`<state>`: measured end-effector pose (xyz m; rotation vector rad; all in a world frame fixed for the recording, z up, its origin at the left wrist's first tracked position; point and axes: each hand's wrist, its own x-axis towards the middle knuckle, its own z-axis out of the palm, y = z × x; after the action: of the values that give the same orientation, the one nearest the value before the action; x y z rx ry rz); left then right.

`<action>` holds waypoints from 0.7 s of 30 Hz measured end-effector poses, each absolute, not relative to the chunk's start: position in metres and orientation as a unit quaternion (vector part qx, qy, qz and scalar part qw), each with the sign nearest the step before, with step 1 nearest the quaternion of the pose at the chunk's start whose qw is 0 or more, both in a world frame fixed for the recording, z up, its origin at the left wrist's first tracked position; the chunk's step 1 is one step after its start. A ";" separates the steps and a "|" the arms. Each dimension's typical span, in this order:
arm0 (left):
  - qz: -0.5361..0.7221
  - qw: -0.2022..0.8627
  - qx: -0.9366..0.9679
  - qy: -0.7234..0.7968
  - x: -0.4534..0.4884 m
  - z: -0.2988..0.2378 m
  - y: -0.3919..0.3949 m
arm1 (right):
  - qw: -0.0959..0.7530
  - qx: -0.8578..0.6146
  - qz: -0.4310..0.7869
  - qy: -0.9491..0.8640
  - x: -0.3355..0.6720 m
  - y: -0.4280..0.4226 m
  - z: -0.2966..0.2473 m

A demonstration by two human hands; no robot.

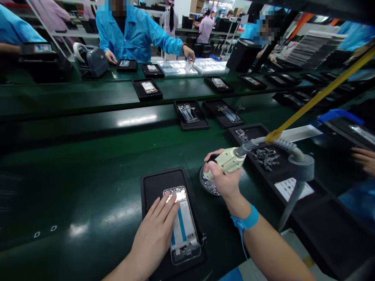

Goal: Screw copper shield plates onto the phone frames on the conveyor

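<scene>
Pale green electric screwdriver [230, 160] clenched in right hand [222, 181]; left hand [152, 238] lay open, fingers [164, 208] pressing phone frame [184, 230] in black tray [159, 191]. Slackened pressure risked frame slipping, bit skidding

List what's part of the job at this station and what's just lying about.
Part of the job:
- left hand pressing a phone frame in a black tray
- right hand gripping a cream electric screwdriver
- round perforated dish

Lying about:
- tray of loose screws
- white paper sheet
- other phone frame in its tray
</scene>
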<state>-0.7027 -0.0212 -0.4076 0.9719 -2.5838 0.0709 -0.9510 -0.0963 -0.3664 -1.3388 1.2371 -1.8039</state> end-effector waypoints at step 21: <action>-0.038 0.254 0.332 -0.908 -0.721 -0.400 -0.015 | 0.414 -0.562 -0.644 0.312 -0.864 -0.072 -0.344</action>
<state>-0.7210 -0.0146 -0.4001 0.9012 -2.4662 -0.1045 -0.8639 -0.0721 -0.3437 -1.4132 0.7841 -1.6181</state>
